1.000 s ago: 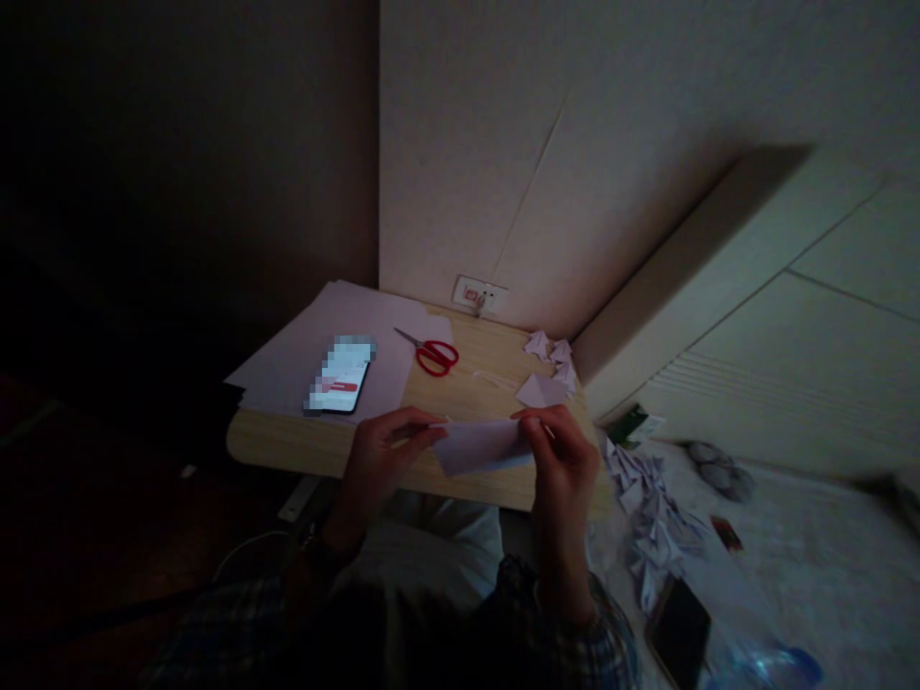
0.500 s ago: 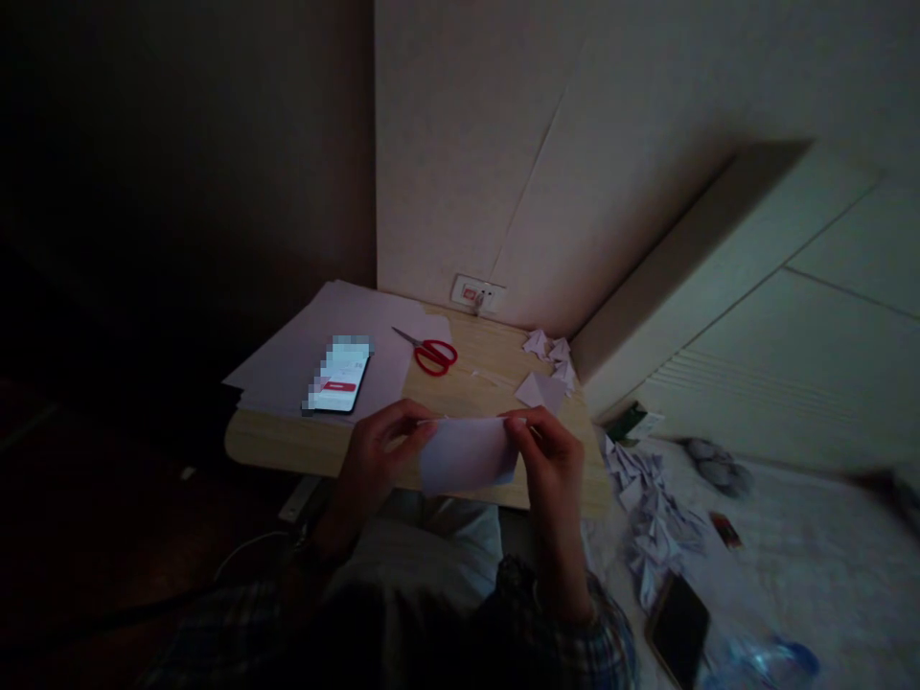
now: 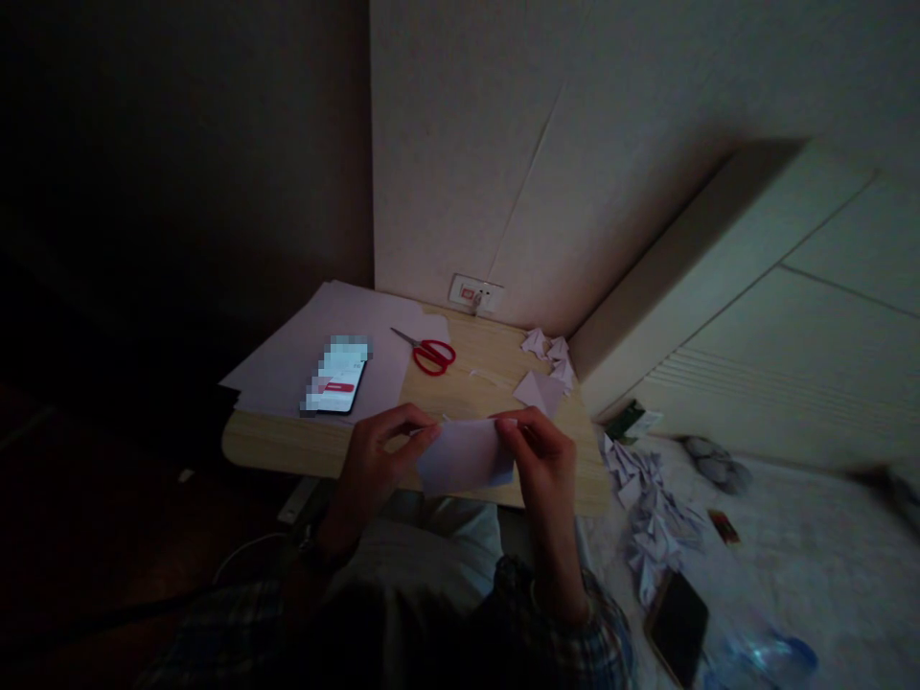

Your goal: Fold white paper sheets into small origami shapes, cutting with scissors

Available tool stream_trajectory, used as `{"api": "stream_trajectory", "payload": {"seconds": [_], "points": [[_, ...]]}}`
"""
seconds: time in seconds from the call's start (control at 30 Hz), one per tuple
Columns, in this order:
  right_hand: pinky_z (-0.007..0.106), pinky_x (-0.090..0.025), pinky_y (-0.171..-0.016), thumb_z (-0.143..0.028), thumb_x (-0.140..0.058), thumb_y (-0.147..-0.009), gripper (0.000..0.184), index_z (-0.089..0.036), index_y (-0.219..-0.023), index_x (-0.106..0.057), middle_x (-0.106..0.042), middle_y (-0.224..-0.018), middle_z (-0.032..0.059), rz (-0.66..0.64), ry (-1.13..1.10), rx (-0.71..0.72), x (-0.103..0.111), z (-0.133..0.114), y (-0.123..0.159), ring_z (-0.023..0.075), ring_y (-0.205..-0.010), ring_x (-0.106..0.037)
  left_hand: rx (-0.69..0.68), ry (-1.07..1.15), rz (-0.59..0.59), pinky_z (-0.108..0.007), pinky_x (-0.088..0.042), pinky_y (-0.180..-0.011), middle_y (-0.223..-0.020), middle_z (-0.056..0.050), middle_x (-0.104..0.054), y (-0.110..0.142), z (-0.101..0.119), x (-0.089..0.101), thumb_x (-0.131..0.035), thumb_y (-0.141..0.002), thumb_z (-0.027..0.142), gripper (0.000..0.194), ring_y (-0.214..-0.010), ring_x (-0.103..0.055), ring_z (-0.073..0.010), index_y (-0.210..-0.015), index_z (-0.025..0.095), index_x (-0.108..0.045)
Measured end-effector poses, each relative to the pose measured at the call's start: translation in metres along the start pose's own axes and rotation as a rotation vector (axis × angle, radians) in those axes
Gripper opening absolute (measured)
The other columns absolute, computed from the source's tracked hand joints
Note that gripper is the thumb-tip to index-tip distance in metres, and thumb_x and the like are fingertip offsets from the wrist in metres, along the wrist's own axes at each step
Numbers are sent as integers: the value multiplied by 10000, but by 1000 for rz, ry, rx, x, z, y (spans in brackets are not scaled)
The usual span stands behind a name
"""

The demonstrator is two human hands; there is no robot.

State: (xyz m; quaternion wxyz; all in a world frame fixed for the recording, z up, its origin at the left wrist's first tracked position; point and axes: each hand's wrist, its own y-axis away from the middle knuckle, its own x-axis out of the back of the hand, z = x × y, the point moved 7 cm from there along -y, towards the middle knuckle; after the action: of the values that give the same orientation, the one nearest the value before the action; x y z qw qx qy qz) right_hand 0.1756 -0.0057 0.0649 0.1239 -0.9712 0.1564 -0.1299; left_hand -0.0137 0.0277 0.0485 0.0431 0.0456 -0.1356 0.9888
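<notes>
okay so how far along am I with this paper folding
Looks done: the small folded pieces at the table's far right corner and the folded pile beside it. In hand: a paper piece, pinched by the left hand and right hand. Probably left: the creased square and large sheets under the phone. I can't tell the target count.

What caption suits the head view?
Two hands hold paper above a table, near red-handled scissors.

Red-handled scissors (image 3: pixel 432 356), pale wood-grain tabletop (image 3: pixel 280 443), white paper sheets (image 3: pixel 287 356), dark plaid sleeves (image 3: pixel 600 628)
</notes>
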Motion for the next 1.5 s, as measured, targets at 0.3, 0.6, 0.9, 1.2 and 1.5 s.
{"api": "stream_trajectory", "payload": {"seconds": [0.3,0.6,0.9,1.2,1.5], "points": [[268,-464,-625,-259,-621,-835,151,-210,-719,-703,-668,-692,3,-33,85,123,-6,-13,2,165,-680,-608,-29,-65,-44,-224,-521,-681,-711,-2,-722,0,2,-7,-671,-741,237,70,-691,-663,-161,-700,180,-677],[330,-489,-766,-201,-649,-833,49,-237,-851,-677,-644,-899,36,-132,326,375,-17,-39,7,201,-877,-601,-172,-183,3,-230,-507,-638,-662,0,-712,4,18,-6,-646,-767,204,122,-626,-643,-152,-649,193,-673],[348,-466,-822,-169,-583,-885,69,-223,-874,-625,-606,-990,57,-234,453,475,-27,-40,12,211,-957,-564,-310,-264,-31,-238,-496,-693,-740,-4,-721,11,21,-13,-649,-819,179,92,-702,-667,-154,-735,191,-686],[342,-446,-767,-144,-534,-900,105,-219,-864,-598,-595,-905,52,-221,473,478,-28,-42,13,212,-888,-553,-305,-266,-20,-220,-497,-695,-745,5,-715,9,23,-11,-639,-824,154,74,-700,-663,-142,-764,182,-671],[339,-445,-807,-119,-516,-906,111,-201,-864,-578,-603,-928,62,-281,440,470,-34,-39,13,213,-912,-546,-334,-288,-7,-206,-496,-675,-725,5,-711,11,27,-13,-624,-824,142,96,-676,-660,-132,-747,172,-671]]}}
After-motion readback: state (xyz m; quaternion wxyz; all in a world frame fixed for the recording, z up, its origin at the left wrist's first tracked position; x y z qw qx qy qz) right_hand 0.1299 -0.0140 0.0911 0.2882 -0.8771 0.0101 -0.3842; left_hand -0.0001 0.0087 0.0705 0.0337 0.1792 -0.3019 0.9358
